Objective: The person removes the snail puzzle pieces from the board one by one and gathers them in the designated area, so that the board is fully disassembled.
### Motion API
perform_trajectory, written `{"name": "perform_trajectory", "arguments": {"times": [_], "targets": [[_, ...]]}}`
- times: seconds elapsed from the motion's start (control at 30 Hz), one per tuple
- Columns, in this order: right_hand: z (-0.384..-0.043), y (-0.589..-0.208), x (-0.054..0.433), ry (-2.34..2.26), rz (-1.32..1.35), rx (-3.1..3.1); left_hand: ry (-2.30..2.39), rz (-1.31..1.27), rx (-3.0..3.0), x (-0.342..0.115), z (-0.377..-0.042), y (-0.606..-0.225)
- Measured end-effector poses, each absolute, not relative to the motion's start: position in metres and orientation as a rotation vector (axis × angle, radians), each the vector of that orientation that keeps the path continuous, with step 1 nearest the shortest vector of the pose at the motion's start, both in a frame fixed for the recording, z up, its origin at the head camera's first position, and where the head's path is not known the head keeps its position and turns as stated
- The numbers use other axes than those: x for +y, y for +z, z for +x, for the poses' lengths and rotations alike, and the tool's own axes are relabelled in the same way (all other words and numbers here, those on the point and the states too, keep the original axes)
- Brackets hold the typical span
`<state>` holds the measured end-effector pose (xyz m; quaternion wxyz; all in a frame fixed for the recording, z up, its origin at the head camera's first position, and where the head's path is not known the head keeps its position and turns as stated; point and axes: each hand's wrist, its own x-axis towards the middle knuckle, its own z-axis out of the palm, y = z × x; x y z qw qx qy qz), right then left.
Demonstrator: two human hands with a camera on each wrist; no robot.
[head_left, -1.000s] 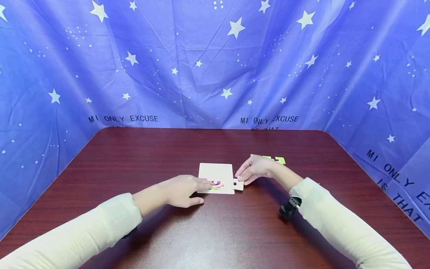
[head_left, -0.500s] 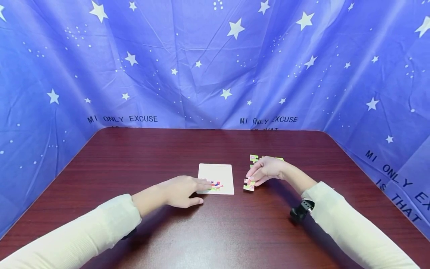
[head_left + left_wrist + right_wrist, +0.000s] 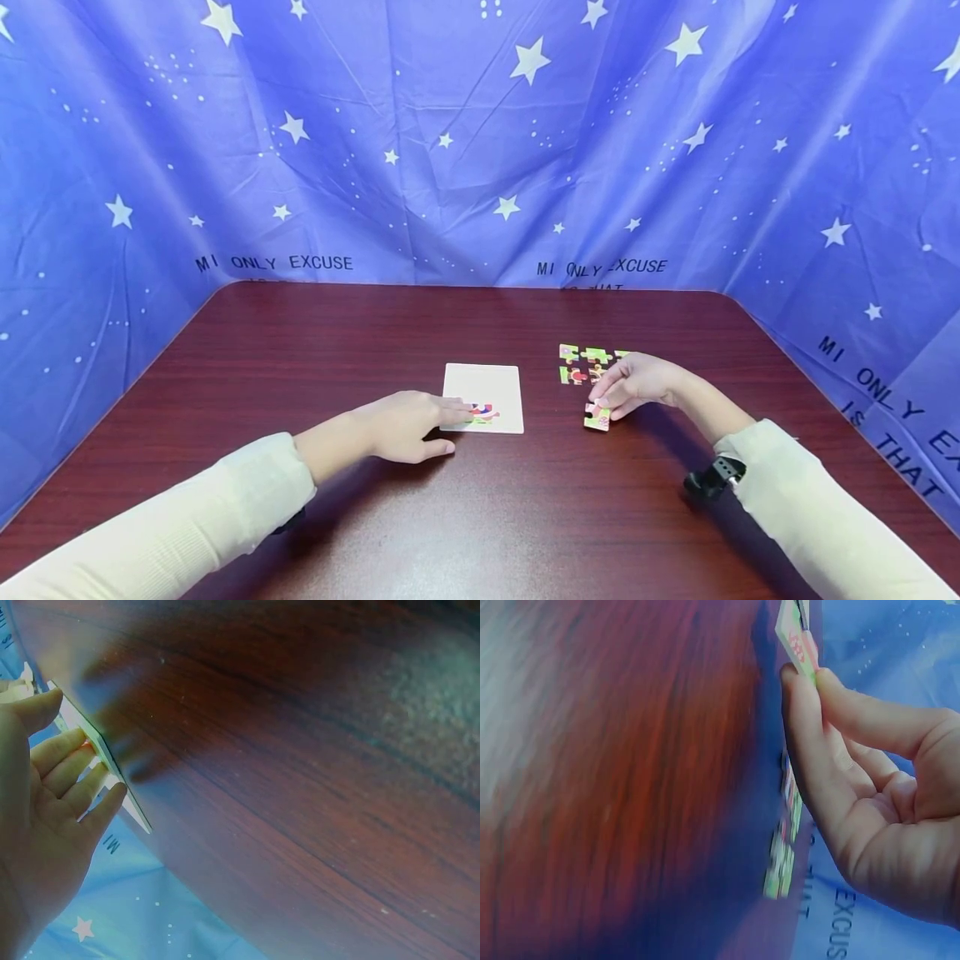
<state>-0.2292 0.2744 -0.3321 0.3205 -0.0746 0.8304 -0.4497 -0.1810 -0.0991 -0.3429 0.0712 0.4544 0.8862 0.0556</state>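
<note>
My left hand [image 3: 408, 425] lies over the left side of a white puzzle board [image 3: 480, 379], its extended fingertips resting on a few joined, colourful puzzle pieces [image 3: 486, 412] along the near edge. Those fingers partly hide the pieces. In the left wrist view the board [image 3: 112, 761] shows as a thin slab under the fingers. To the right of the board, my right hand [image 3: 637, 383] pinches a single jigsaw piece [image 3: 597, 418] with pink and green print between thumb and fingers. The right wrist view shows this piece [image 3: 796, 649] tilted at the fingertips.
Several loose green-edged jigsaw pieces [image 3: 573, 375] are grouped on the table beyond the right hand, some of them covered by it. The dark red wooden table [image 3: 360, 333] ends at a blue star-printed curtain [image 3: 450, 192].
The right hand has drawn the jigsaw piece away from the board's right edge, moving right, and now turns its printed side into view. More loose pieces show behind it. The left hand stays put.
</note>
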Motion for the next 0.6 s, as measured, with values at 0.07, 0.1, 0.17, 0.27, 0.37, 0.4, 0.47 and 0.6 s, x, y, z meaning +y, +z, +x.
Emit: {"name": "perform_trajectory", "arguments": {"times": [0.07,0.1,0.17,0.27,0.37,0.4,0.47,0.6], "targets": [[-0.227,-0.331,0.281,-1.169,-0.188,2.206,0.168,1.365,2.666,-0.099,-0.181,-0.343],[-0.226,-0.330,0.284,-1.163,-0.180,2.219,0.170,1.366,2.666,-0.099,-0.182,-0.344],[-0.225,-0.328,0.291,-1.151,-0.175,2.238,0.160,1.390,2.668,-0.100,-0.182,-0.343],[-0.223,-0.326,0.300,-1.124,-0.154,2.275,0.155,1.409,2.669,-0.100,-0.182,-0.343],[-0.222,-0.325,0.307,-1.073,-0.161,2.319,0.157,1.418,2.670,-0.101,-0.182,-0.344],[-0.221,-0.324,0.310,-1.063,-0.148,2.332,0.164,1.409,2.668,-0.101,-0.182,-0.344],[-0.221,-0.324,0.314,-1.037,-0.145,2.355,0.170,1.401,2.668,-0.101,-0.182,-0.344],[-0.221,-0.324,0.321,-1.006,-0.141,2.399,0.166,1.405,2.674,-0.101,-0.182,-0.344]]}}
